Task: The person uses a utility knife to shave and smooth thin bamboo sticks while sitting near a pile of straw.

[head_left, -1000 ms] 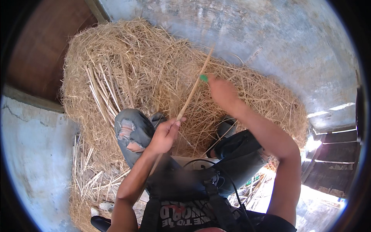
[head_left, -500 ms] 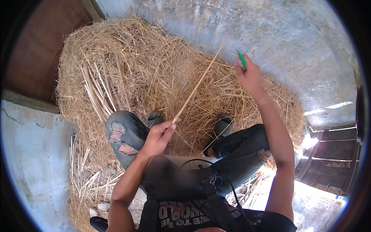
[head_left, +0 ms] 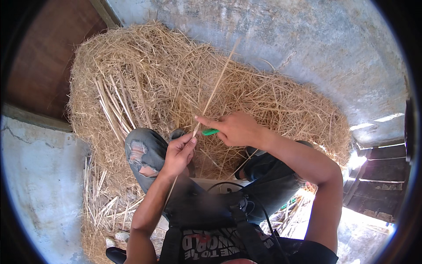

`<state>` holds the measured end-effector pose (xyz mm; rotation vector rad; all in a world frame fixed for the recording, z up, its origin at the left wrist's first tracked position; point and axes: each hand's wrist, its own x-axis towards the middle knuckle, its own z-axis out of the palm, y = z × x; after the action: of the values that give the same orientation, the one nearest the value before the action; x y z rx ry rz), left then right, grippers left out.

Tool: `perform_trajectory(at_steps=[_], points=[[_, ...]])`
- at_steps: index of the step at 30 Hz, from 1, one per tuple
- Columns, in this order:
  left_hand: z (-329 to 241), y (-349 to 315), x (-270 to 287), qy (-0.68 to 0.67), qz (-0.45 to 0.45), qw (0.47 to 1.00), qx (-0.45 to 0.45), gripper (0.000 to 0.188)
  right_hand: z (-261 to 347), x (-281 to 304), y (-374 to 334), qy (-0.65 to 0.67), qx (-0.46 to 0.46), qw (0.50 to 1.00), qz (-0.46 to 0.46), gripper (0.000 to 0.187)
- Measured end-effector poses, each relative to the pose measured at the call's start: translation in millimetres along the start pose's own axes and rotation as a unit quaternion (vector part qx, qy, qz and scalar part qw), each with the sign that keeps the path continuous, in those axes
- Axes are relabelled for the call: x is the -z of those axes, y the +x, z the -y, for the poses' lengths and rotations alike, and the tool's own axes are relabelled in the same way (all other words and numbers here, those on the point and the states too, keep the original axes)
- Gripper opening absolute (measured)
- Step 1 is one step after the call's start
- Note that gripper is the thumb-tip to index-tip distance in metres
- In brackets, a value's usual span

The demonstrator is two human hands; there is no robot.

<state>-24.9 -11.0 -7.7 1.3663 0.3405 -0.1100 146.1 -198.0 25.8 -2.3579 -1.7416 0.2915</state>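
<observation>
1. Left hand [head_left: 178,152] grips a long straw stalk [head_left: 215,90], which slants up and away over the straw pile [head_left: 272,97].
2. Right hand [head_left: 235,127] holds a green tool [head_left: 210,131] against the stalk, just above the left fingers.
3. Loose stalks [head_left: 112,105] lie left, beside a torn-jeans knee [head_left: 140,152].

I sit in a rough farm yard or shed, big heap of dry straw [head_left: 176,88] filling the middle, cracked grey concrete wall [head_left: 307,39] at the top, wooden boards [head_left: 382,185] at the right, brown wooden panel [head_left: 39,66] upper left
</observation>
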Motion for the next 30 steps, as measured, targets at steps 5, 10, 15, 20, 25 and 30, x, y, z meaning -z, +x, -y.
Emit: perform_trajectory(at_steps=[5, 10, 15, 20, 25, 30], points=[[3, 4, -2, 0.007, -0.029, 0.999, -0.023, 0.037, 3, 0, 4, -0.007, -0.066, 0.998, 0.002, 0.082], [8, 5, -3, 0.052, -0.052, 0.996, -0.058, 0.039, 10, 1, 2, -0.025, -0.153, 0.985, -0.080, 0.051], [7, 8, -11, 0.091, -0.052, 0.991, -0.082, 0.039, 15, -28, 3, -0.065, -0.138, 0.985, -0.082, 0.021], [5, 8, -11, 0.110, -0.070, 0.989, -0.074, 0.038, 5, -28, 9, -0.044, -0.120, 0.986, -0.104, 0.014], [0, 11, -9, 0.117, -0.076, 0.986, -0.089, 0.039, -1, -22, 18, -0.060, -0.160, 0.981, -0.089, 0.010], [6, -1, -5, 0.112, -0.047, 0.990, -0.070, 0.038, -49, 10, 23, -0.056, -0.266, 0.957, -0.101, 0.015]])
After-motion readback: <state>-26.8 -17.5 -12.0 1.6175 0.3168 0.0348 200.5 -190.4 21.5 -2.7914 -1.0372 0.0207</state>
